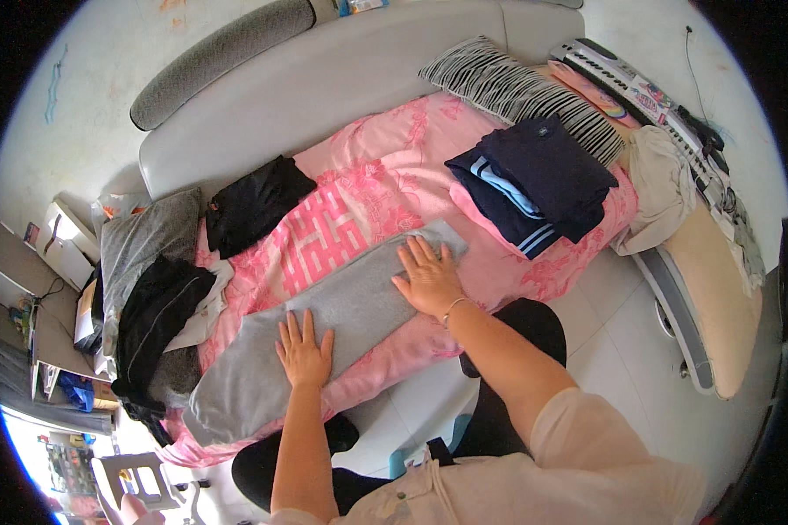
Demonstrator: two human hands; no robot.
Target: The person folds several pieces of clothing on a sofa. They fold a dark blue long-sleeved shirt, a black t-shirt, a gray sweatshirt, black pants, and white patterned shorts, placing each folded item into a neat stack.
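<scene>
Grey trousers [361, 315], apparently folded lengthwise, lie flat across a pink patterned bedspread [368, 387]. My left hand [305, 351] presses palm-down on the middle of them, fingers apart. Further right, my right hand [428, 275] rests flat near the narrower end, its fingers also spread. Neither hand grips anything; both touch the grey cloth. Beyond the trousers, a folded black garment [256, 207] lies toward the backrest. To the right sits a stack of folded dark navy clothes [538, 177] with light-blue stripes showing.
A black-and-white striped pillow [519, 92] leans by the grey backrest [368, 79]. Loose black clothing [157, 321] lies at the left by a grey cushion [161, 230]. An electronic keyboard [630, 85] stands along the right wall, with crumpled pale cloth [660, 184] near it.
</scene>
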